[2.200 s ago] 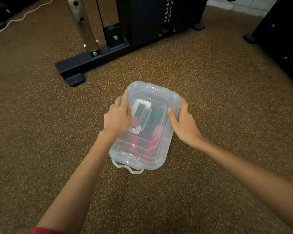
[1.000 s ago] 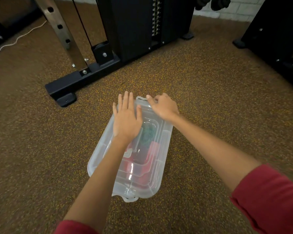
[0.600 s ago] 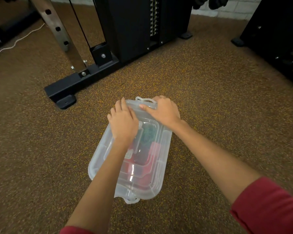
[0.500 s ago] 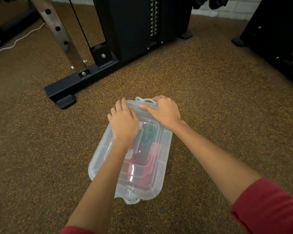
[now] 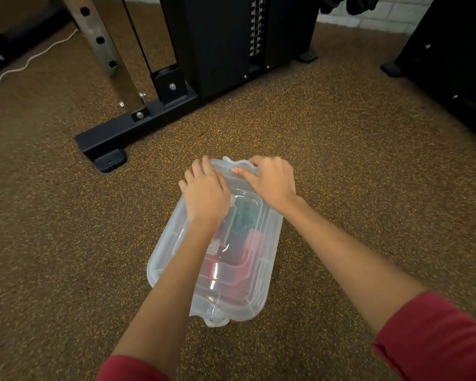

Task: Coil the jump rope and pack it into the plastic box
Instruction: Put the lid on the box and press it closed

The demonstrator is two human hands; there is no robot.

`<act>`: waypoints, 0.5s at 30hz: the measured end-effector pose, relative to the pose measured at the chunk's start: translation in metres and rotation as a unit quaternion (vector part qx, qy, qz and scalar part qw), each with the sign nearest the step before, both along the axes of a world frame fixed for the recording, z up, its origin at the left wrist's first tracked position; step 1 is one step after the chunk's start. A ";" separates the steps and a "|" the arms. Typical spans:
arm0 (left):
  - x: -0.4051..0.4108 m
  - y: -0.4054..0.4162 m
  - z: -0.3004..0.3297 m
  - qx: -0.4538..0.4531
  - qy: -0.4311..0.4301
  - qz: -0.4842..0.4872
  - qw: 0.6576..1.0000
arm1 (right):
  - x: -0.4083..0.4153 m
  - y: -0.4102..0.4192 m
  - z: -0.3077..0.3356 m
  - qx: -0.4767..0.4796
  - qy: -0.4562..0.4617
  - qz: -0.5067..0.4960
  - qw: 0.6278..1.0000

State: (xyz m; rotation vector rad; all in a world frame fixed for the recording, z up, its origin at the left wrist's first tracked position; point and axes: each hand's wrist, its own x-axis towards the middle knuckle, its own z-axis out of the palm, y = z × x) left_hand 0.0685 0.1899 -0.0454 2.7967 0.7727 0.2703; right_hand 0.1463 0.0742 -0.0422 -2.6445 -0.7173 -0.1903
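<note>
Fingers of the left hand (image 5: pixel 206 196) lie close together, curled down over the far left corner of the lid (image 5: pixel 254 259), palm flat on the clear plastic; nothing is gripped. Under that palm and forearm the plastic box (image 5: pixel 164 259) sits on the speckled rubber floor (image 5: pixel 52 229), lid already on. Through the cloudy lid show red and dark green shapes, most likely the jump rope (image 5: pixel 243 224) and its handles, so coiling and packing look finished. What seems left is snapping the far end shut. To the right, the right hand (image 5: pixel 272 180) presses on the far edge, thumb on the far latch (image 5: pixel 241 163) and fingers bent over the rim; whether they pinch the latch or only push on it cannot be told.

The rope's coils are too blurred to judge for neatness. The left forearm hides part of the lid, and the near latch (image 5: pixel 216 321) looks closed, though I cannot be sure.
</note>
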 end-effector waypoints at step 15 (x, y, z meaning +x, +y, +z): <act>-0.092 0.018 0.021 -0.038 0.050 -0.042 0.997 | -0.072 -0.003 -0.001 -0.012 0.005 0.109 0.994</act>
